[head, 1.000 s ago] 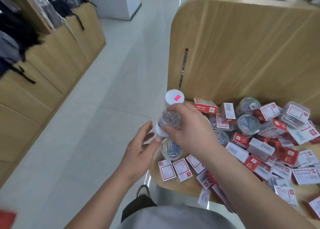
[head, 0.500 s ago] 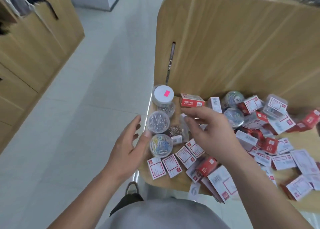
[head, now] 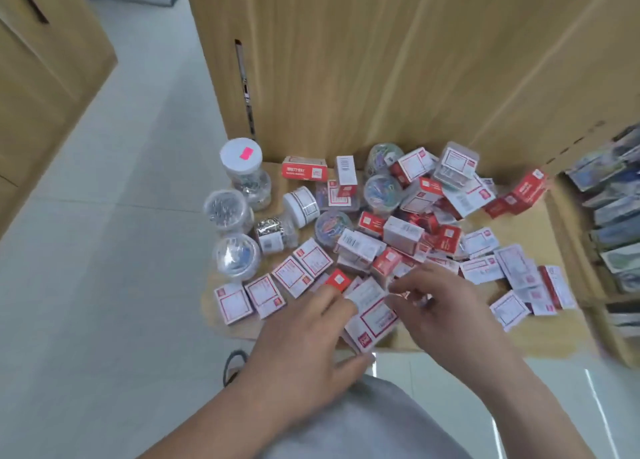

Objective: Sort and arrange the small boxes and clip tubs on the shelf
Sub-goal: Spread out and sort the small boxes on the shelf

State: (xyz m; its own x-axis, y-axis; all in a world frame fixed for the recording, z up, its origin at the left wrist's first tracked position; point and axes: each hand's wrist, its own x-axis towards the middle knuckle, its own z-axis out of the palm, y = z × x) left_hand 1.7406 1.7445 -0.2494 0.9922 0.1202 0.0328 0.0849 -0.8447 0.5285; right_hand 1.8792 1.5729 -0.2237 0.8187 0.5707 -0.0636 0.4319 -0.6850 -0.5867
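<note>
Head camera looks down on the shelf (head: 530, 230), and both hands are working at its front edge. The left hand (head: 304, 347) pinches a white red-framed box (head: 372, 316) between forefinger and thumb. The right hand (head: 446, 314) curls its fingers at that box's far corner, gripping or just steadying, too blurred to call. It looks bound for the row of boxes (head: 277, 285) laid label-up at front left, beside the clip tubs (head: 228, 212) grouped along the left edge. The jumbled heap (head: 415, 230) behind waits unsorted.
</note>
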